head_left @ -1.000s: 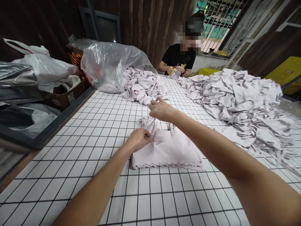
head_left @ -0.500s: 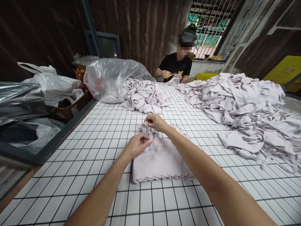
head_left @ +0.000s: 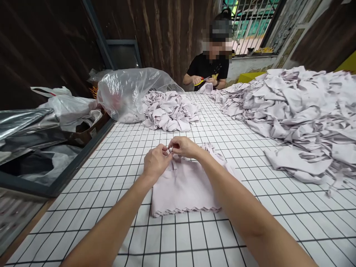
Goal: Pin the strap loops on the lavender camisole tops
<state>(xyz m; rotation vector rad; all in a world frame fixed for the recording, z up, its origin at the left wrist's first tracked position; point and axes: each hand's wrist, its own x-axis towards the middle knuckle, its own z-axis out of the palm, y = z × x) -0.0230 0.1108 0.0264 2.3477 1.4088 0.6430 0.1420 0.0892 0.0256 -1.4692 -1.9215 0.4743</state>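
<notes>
A stack of pale pink garments (head_left: 186, 189) lies on the table before me, its wavy hem toward me and its straps at the far end. My left hand (head_left: 158, 158) is closed at the far left corner, pinching a thin strap (head_left: 170, 150) of the top garment. Fingertip to fingertip with it, my right hand (head_left: 183, 146) pinches the same strap from the right. Other straps (head_left: 213, 150) lie bunched beyond my right wrist. The exact grip is partly hidden by the fingers.
A white table with black grid lines (head_left: 111, 163) carries a loose garment heap (head_left: 171, 111), a clear plastic bag (head_left: 122, 92) and a larger pile (head_left: 303, 107) at right. Across it a person (head_left: 207, 70) holds scissors (head_left: 199, 81). Bags and a box (head_left: 91, 129) stand left.
My left hand has moved up and away from me to meet my right hand at the strap, and its fingers have closed. The view has shifted slightly.
</notes>
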